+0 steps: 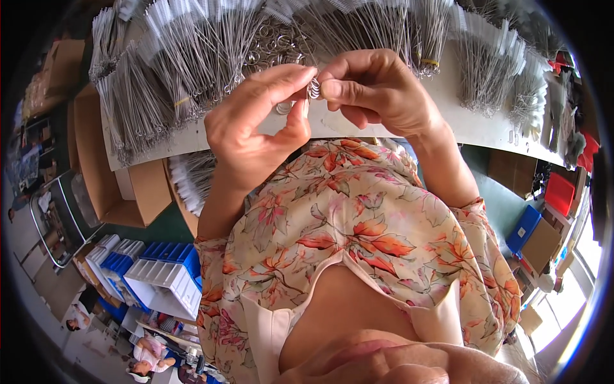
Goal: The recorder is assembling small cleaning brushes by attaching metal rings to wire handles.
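Observation:
Above the near edge of the table, both my hands meet at a small cluster of shiny metal rings (313,88). My left hand (256,118) has it between thumb and index finger. From the other side, my right hand (380,89) pinches at the same rings, its thumb and index finger closed and the other fingers curled. The fingertips partly cover the rings, so how they link cannot be made out. Just beyond my hands lies a pile of loose metal rings (276,43). A small round metal piece (283,107) shows on the table beside my left hand.
Bundles of thin wire-handled brushes (185,64) with white bristles line the white table (464,125), with more bundles (492,70) at the right. Open cardboard boxes (147,195) stand at the left. Lower left are blue and white bins (166,281) and other people (150,355).

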